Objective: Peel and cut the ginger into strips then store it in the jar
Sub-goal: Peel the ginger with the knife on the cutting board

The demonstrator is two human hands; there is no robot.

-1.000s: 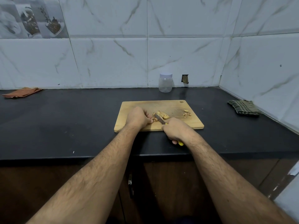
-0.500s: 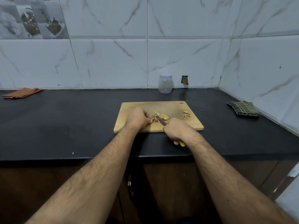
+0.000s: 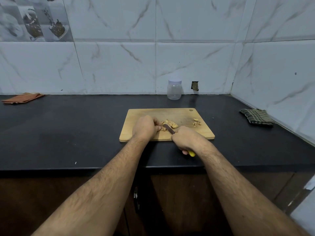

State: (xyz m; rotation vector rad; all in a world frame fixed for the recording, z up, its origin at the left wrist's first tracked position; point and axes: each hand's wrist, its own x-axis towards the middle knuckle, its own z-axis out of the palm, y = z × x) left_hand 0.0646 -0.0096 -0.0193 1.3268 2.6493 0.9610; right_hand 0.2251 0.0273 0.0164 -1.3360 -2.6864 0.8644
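A wooden cutting board lies on the black counter. Pale ginger pieces sit at its middle. My left hand rests on the board with curled fingers and pinches a small ginger piece at its fingertips. My right hand grips a knife with a yellow handle; the blade lies on the ginger just right of my left fingertips. Most of the handle is hidden in my fist. A clear plastic jar with a white lid stands shut by the back wall, behind the board.
Small ginger scraps lie near the board's right side. A green checked cloth sits at the right by the side wall. An orange cloth lies at the far left. The counter's front edge runs just below my right hand.
The knife blade has shifted slightly over the ginger between frames, in a small cutting stroke. My left hand has stayed in place on the ginger.
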